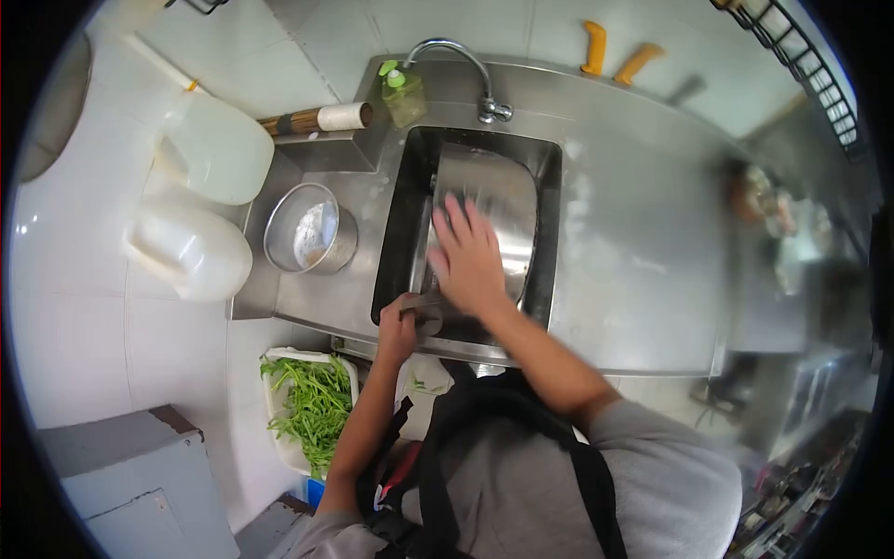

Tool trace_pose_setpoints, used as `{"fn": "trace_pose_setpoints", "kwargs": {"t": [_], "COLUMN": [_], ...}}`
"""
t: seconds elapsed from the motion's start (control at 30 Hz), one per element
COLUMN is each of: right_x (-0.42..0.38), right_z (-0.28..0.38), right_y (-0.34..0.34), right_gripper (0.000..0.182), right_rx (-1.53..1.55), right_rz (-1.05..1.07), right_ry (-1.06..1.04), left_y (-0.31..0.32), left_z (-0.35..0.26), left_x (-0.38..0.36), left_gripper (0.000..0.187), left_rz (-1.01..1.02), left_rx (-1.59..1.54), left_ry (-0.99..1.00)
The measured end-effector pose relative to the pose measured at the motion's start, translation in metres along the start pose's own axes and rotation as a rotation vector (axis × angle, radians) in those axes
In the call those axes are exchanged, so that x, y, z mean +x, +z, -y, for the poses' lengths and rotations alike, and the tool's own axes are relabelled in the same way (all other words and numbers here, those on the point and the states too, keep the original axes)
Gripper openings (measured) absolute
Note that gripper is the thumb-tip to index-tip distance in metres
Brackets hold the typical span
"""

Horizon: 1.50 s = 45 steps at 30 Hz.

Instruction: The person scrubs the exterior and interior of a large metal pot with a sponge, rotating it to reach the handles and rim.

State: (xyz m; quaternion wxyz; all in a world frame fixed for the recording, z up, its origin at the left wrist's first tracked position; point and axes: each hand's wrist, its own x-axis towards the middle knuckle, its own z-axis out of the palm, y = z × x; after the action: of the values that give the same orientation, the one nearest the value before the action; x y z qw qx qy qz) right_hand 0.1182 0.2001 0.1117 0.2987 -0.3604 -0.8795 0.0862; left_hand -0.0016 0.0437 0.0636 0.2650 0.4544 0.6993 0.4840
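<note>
A large, shiny stainless-steel pot [507, 182] lies tilted on its side in the sink [391, 252]. My right hand [468, 256] rests on its curved outer wall, fingers stretched out and spread. At the sink's front left corner, my left hand [398, 328] is closed around a greyish metal part that looks like the pot's handle [430, 321]. Part of this grip is hidden from above. Behind the pot, the curved tap [489, 88] arches over the back edge; I cannot make out any water running from it.
Left of the sink sits a round metal strainer [349, 238]. A soap bottle [404, 101] stands by the tap. Two white plastic jugs [200, 256] hang at the left wall. Below is a basket of green vegetables [312, 405]. Yellow-handled tools [593, 48] are at the back wall.
</note>
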Motion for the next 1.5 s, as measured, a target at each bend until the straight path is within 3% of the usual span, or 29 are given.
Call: {"fn": "trace_pose_setpoints", "kwargs": {"t": [0.07, 0.17, 0.27, 0.37, 0.47, 0.6, 0.67, 0.77, 0.8, 0.9, 1.03, 1.07, 1.13, 1.23, 1.33, 1.4, 1.5], "right_x": [-0.027, 0.033, 0.094, 0.031, -0.015, 0.048, 0.068, 0.016, -0.009, -0.012, 0.080, 0.074, 0.064, -0.006, 0.004, 0.052, 0.106], "right_z": [0.016, -0.010, -0.034, 0.001, 0.033, 0.012, 0.000, 0.018, 0.027, 0.028, -0.013, -0.015, -0.013, 0.004, -0.012, -0.027, -0.062], "right_y": [-0.012, 0.011, 0.028, 0.003, -0.015, 0.006, 0.016, -0.010, -0.015, -0.017, 0.012, 0.012, 0.009, -0.023, -0.018, 0.000, 0.034], "right_gripper": [0.052, 0.053, 0.056, 0.060, 0.066, 0.071, 0.073, 0.073, 0.072, 0.073, 0.067, 0.067, 0.061, 0.055, 0.050, 0.046, 0.043], "right_rx": [0.053, -0.011, 0.000, -0.034, -0.026, -0.069, -0.090, -0.054, -0.062, -0.129, -0.041, -0.041, -0.074, 0.033, 0.039, 0.040, 0.125], "right_rz": [0.118, 0.016, 0.175, 0.033, 0.113, 0.137, 0.154, 0.155, 0.212, 0.248, 0.228, 0.235, 0.116, 0.175, 0.161, 0.067, 0.170], "right_ry": [-0.019, 0.038, 0.188, 0.051, 0.053, 0.126, 0.189, 0.072, 0.046, -0.003, 0.165, 0.163, 0.068, -0.116, -0.208, -0.086, 0.065], "left_y": [-0.001, -0.001, -0.002, 0.002, 0.006, 0.008, 0.005, 0.005, 0.011, 0.013, 0.011, 0.009, 0.009, 0.015, 0.016, 0.016, 0.017], "left_z": [-0.003, -0.009, -0.008, -0.011, -0.007, -0.010, -0.009, -0.011, -0.007, -0.010, -0.007, -0.004, -0.004, 0.006, 0.007, 0.004, -0.005], "left_x": [-0.005, 0.002, 0.008, 0.008, 0.011, 0.010, 0.008, 0.011, 0.010, 0.003, 0.001, 0.002, -0.002, -0.009, -0.015, -0.012, -0.013], "left_gripper": [0.019, 0.022, 0.017, 0.015, 0.016, 0.016, 0.027, 0.027, 0.016, 0.015, 0.017, 0.027, 0.028, 0.029, 0.029, 0.029, 0.027], "left_rz": [-0.007, -0.024, 0.002, -0.017, -0.065, -0.067, 0.041, 0.061, -0.018, -0.052, -0.027, 0.020, 0.021, 0.016, -0.044, -0.038, -0.027], "left_rx": [0.020, 0.037, 0.021, -0.032, -0.029, -0.066, 0.034, 0.005, -0.093, -0.119, -0.080, -0.016, -0.006, -0.020, -0.030, -0.024, -0.014], "left_ry": [0.001, 0.075, 0.030, 0.006, 0.083, 0.040, -0.007, -0.015, 0.016, 0.013, 0.027, 0.063, 0.038, 0.008, 0.008, 0.015, 0.013]}}
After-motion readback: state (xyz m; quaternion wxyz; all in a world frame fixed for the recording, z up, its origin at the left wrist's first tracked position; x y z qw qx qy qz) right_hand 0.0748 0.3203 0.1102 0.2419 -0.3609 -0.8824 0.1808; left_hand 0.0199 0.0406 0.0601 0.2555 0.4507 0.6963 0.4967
